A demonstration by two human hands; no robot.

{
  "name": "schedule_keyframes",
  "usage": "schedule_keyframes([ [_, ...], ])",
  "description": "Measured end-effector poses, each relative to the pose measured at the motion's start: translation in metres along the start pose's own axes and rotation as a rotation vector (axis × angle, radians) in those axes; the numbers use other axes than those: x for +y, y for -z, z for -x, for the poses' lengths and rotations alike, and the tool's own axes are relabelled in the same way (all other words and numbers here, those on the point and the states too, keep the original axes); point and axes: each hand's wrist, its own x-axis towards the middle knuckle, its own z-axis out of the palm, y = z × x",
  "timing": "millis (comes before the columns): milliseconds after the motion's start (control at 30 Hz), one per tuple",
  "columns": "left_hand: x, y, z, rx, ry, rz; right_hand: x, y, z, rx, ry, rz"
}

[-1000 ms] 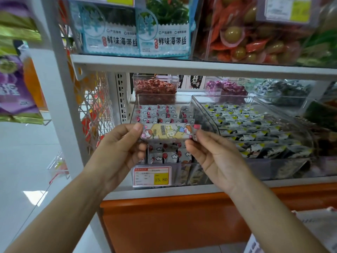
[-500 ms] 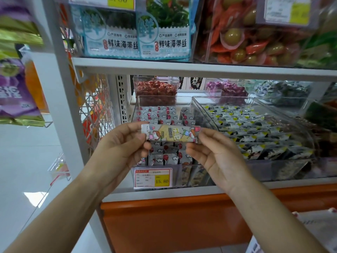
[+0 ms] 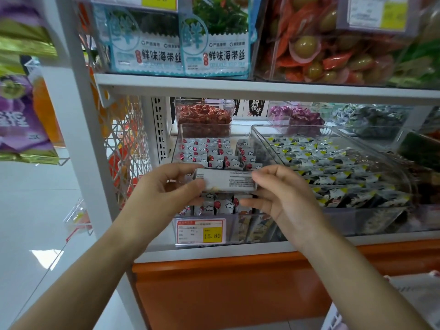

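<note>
I hold a small oblong snack packet level in front of a shop shelf, its grey back with fine print facing me. My left hand pinches its left end between thumb and fingers. My right hand pinches its right end. Right behind the packet stands a clear bin filled with several small white-and-red wrapped snacks. A price tag reading 15.80 hangs on the bin's front.
A second clear bin with black, white and yellow packets stands to the right. Seaweed packs and a box of red and green sweets fill the upper shelf. A white upright rises at left, with an orange base panel below.
The packet has been turned over between my fingers: its colourful cartoon front faced me before, now its grey printed back does. Both hands stayed at its ends.
</note>
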Motion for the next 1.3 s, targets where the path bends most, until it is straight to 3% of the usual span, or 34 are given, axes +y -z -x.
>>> schedule_keyframes([
  [500, -0.001, -0.005, 0.003, -0.056, -0.118, -0.245, 0.004, -0.004, 0.0, 0.065, 0.176, 0.278],
  [700, 0.001, -0.001, 0.0, 0.031, -0.106, -0.288, 0.008, -0.008, 0.003, 0.016, 0.294, 0.527],
  [933, 0.001, 0.007, -0.002, 0.04, -0.176, -0.435, 0.01, -0.006, 0.003, -0.009, 0.281, 0.527],
  [1100, 0.002, 0.004, -0.001, -0.023, -0.147, -0.363, 0.009, -0.007, 0.001, 0.013, 0.225, 0.397],
  [1300, -0.001, 0.002, -0.002, -0.04, -0.164, -0.395, -0.001, -0.001, -0.003, -0.028, 0.001, 0.17],
])
